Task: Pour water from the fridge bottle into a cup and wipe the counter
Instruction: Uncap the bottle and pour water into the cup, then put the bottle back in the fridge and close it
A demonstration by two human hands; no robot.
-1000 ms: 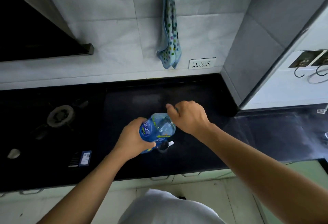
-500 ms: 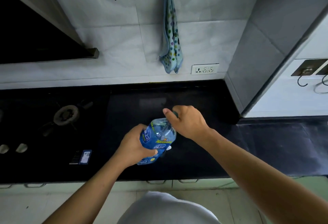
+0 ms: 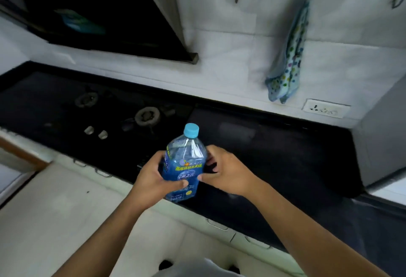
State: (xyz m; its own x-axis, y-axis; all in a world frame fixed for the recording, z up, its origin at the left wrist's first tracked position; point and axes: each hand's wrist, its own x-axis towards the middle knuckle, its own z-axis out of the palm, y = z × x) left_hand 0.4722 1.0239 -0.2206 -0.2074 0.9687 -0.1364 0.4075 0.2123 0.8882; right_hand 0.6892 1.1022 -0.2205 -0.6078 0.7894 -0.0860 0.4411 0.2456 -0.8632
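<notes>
Water bottle (image 3: 183, 167): upright, blue cap (image 3: 191, 130) on, over the black surface (image 3: 274, 156) front edge.
Left grip (image 3: 153, 180): clasps its label.
Right grip (image 3: 226, 173): grasps its other side.

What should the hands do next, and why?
Probably set the clear blue-labelled plastic bottle on the black counter: its light-blue cap is on, and left hand and right hand both grip the bottle, so neither can take the dotted cloth.
</notes>
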